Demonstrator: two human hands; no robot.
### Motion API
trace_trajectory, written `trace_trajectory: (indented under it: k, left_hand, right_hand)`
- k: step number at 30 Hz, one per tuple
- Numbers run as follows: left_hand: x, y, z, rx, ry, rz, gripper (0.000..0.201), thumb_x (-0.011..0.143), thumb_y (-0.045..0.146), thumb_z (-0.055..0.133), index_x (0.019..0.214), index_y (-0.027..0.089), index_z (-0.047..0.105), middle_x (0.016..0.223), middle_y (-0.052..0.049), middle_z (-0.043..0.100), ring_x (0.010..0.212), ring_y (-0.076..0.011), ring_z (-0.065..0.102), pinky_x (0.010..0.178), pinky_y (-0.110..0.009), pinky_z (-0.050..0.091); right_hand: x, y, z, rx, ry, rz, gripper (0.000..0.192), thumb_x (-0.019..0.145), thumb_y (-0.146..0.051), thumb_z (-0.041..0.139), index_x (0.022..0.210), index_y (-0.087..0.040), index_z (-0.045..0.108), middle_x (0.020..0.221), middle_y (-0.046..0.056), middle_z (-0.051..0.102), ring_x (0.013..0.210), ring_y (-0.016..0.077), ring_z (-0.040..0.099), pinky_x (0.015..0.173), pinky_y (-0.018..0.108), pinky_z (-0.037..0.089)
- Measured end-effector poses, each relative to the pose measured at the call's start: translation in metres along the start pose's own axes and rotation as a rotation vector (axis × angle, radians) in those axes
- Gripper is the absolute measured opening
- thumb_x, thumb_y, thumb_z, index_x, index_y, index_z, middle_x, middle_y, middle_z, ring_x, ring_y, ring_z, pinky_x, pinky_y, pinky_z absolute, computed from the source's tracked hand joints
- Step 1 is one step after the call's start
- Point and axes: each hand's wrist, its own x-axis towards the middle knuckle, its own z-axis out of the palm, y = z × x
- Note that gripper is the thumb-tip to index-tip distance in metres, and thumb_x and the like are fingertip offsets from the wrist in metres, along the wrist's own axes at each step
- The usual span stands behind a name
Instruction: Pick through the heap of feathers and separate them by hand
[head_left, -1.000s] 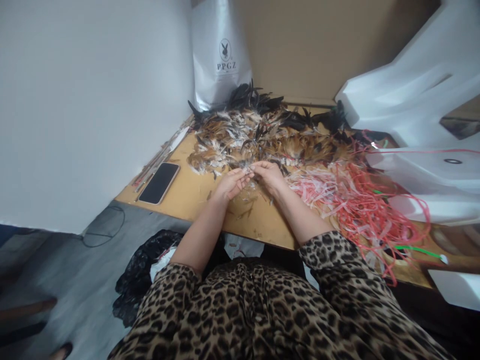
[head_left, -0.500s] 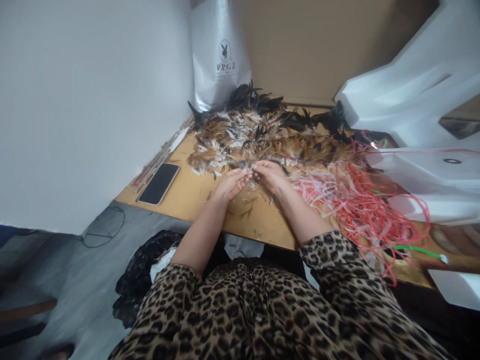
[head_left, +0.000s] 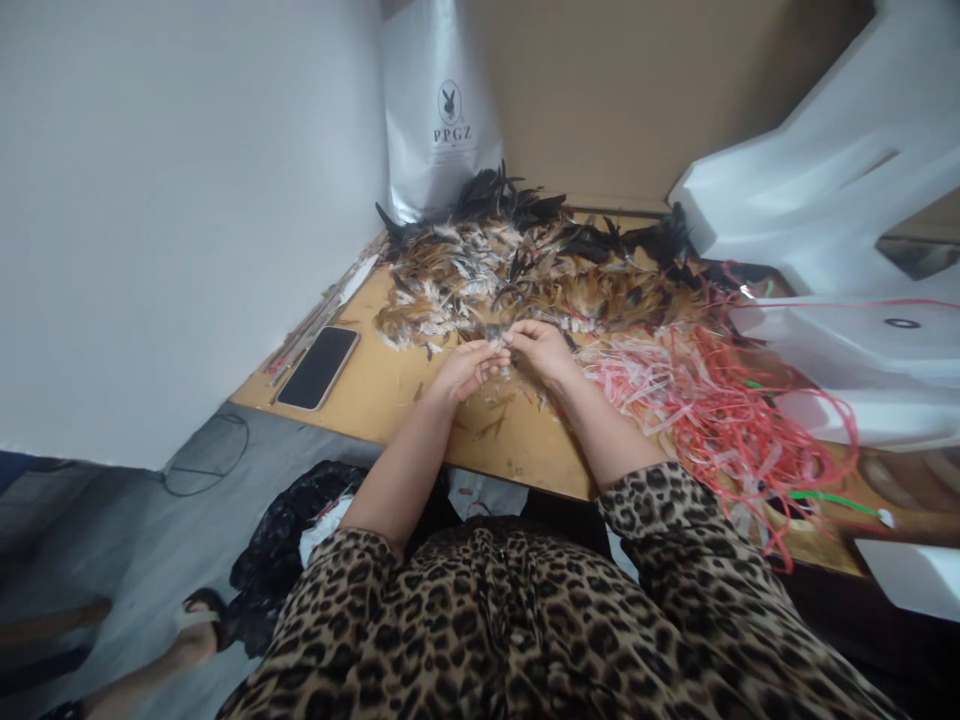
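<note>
Brown feathers (head_left: 517, 275) remain heaped unsorted as left hand (head_left: 466, 368) and right hand (head_left: 541, 350) pinch a small feather tuft (head_left: 496, 336) together.

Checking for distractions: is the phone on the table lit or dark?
Dark: the phone lies flat near the table edge, its screen plain black, left of both hands.

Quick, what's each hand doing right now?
Left hand: fingers pinched shut on small pale brown feathers.
Right hand: pinched shut on the same feathers.

Left hand (head_left: 463, 369), right hand (head_left: 541, 350) side by side, fingers curled, fingertips meeting.
</note>
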Motion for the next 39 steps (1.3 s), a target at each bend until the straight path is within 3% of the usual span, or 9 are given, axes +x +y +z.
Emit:
trace_trajectory:
  k: [6,13,17,29,34,39]
  left_hand:
    - [0.000,0.000,0.000,0.016,-0.013,-0.004,0.006,0.077,0.012,0.059,0.076,0.009,0.064,0.066,-0.003,0.065,0.053,-0.0038,0.058,0.052,-0.013,0.044]
    - [0.002,-0.001,-0.001,-0.019,0.046,0.082,0.003,0.075,0.010,0.061,0.077,0.009,0.062,0.067,-0.002,0.065,0.055,-0.0039,0.059,0.054,-0.013,0.044]
    - [0.003,-0.001,-0.002,-0.027,0.050,0.112,0.003,0.075,0.010,0.061,0.078,0.008,0.062,0.068,-0.002,0.065,0.056,-0.0039,0.059,0.054,-0.013,0.044]
    - [0.002,0.000,-0.002,-0.045,0.053,0.076,0.003,0.074,0.011,0.062,0.077,0.009,0.062,0.066,-0.002,0.064,0.054,-0.0033,0.058,0.051,-0.012,0.044]
    - [0.004,0.001,-0.002,-0.055,0.054,0.066,0.005,0.078,0.009,0.057,0.077,0.008,0.063,0.071,-0.005,0.067,0.057,-0.0051,0.061,0.051,-0.012,0.045]
    - [0.002,0.001,0.000,-0.009,0.077,0.033,0.006,0.078,0.010,0.058,0.077,0.008,0.063,0.070,-0.006,0.068,0.059,-0.0063,0.062,0.051,-0.012,0.044]
  right_hand:
    - [0.000,0.001,0.000,-0.006,-0.033,-0.005,0.026,0.057,-0.039,0.074,0.064,-0.017,0.062,0.064,-0.002,0.061,0.059,0.0094,0.052,0.063,0.024,0.041]
    - [0.001,0.003,0.002,0.036,0.105,0.016,0.026,0.055,-0.037,0.075,0.068,-0.018,0.064,0.068,-0.001,0.063,0.061,0.0094,0.055,0.066,0.025,0.043]
    - [-0.001,0.000,0.004,-0.008,0.099,0.045,0.026,0.054,-0.038,0.076,0.067,-0.018,0.065,0.068,0.000,0.065,0.063,0.0107,0.056,0.069,0.026,0.044]
    - [0.001,0.002,0.001,0.081,0.067,0.070,0.029,0.054,-0.041,0.075,0.062,-0.018,0.059,0.054,-0.004,0.054,0.050,0.0074,0.044,0.053,0.023,0.037]
    - [-0.003,-0.005,0.000,-0.010,0.019,0.002,0.024,0.058,-0.038,0.072,0.062,-0.018,0.061,0.058,-0.003,0.057,0.055,0.0086,0.047,0.058,0.024,0.038]
    - [-0.001,-0.002,-0.002,-0.281,-0.004,-0.145,0.021,0.063,-0.038,0.067,0.062,-0.019,0.061,0.062,-0.002,0.058,0.059,0.0106,0.048,0.061,0.025,0.038]
